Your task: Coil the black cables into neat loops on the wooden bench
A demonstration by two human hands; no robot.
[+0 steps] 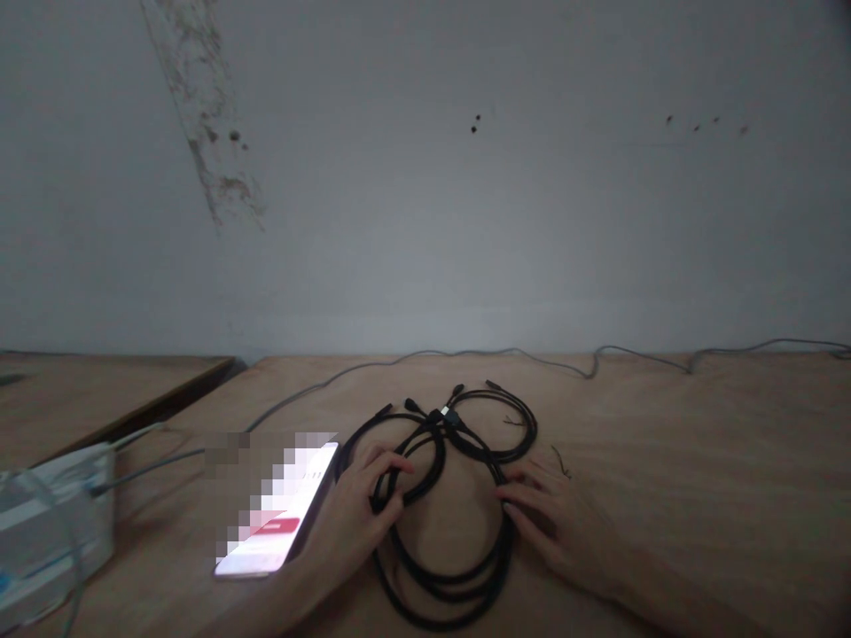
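Observation:
Several coils of black cable lie on the wooden table. The nearest coil (442, 592) is the largest, and my two hands are at its sides. My left hand (363, 496) has its thumb and fingers curved around the cable at the coil's left side. At the right side, my right hand (545, 505) touches the cable with its fingertips, the fingers bent. Behind it lies a smaller coil (525, 421), and another (352, 434) sits behind my left hand. Their black connectors, one with a white part (444, 413), meet in the middle.
A phone (276, 527) with a lit screen, partly pixelated, lies left of my left hand. A white box-like object (57, 532) with cords is at the far left. A thin grey cable (319, 385) runs along the back of the table (698, 461) by the wall.

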